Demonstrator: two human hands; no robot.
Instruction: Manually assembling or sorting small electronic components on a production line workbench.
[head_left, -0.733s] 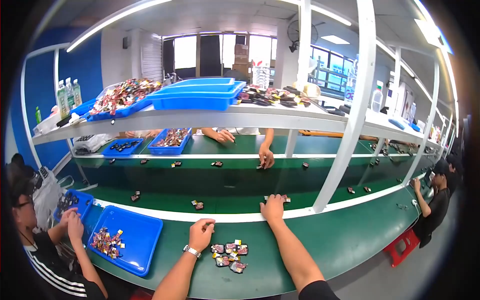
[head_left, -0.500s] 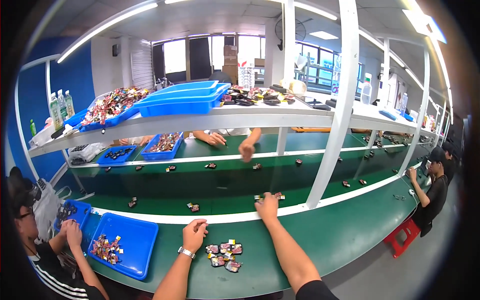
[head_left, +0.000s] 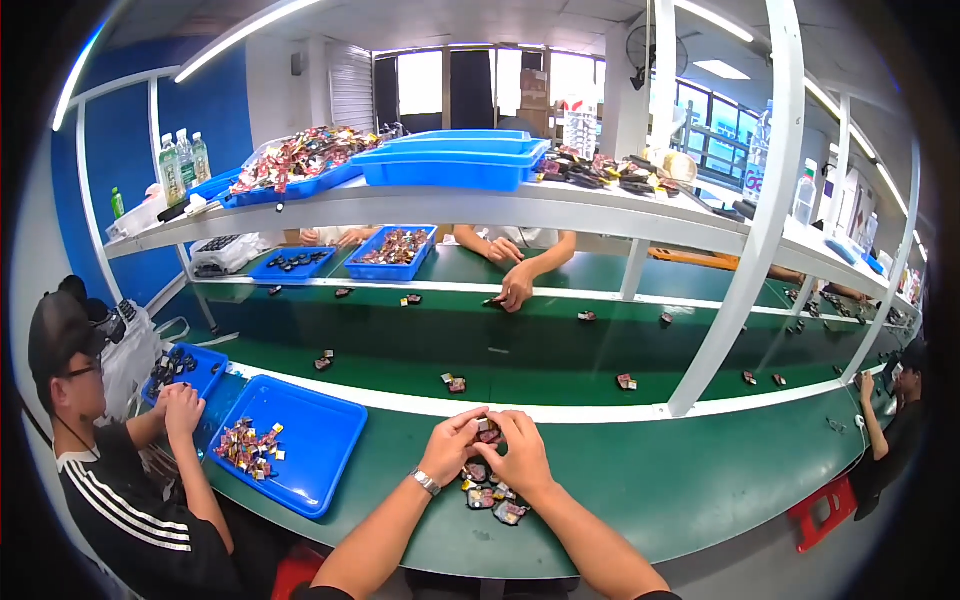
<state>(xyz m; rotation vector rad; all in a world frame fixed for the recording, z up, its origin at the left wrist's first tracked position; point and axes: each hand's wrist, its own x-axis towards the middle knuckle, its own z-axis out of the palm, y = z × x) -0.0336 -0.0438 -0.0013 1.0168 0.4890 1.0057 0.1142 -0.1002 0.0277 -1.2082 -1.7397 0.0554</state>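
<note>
My left hand [head_left: 452,446], with a silver watch at its wrist, and my right hand [head_left: 521,458] come together above the green bench. Between their fingers they hold a small dark piece with a red-and-white tag [head_left: 487,433]; the fingers cover much of it, and its exact kind does not show. Just below, partly hidden by my right hand, several similar tagged pieces [head_left: 493,497] lie in a small group on the bench.
A white rail [head_left: 560,413] separates the bench from a green belt [head_left: 545,365] carrying spaced-out pieces. To the left are a blue tray [head_left: 335,440] with tagged bits and a seated co-worker [head_left: 130,440]. A white post [head_left: 735,250] rises right; a loaded shelf [head_left: 440,207] runs above.
My right hand has come back from the belt to my left hand, with a tagged piece now between them. The view has turned left. Across the belt, another person's hand has reached a piece.
</note>
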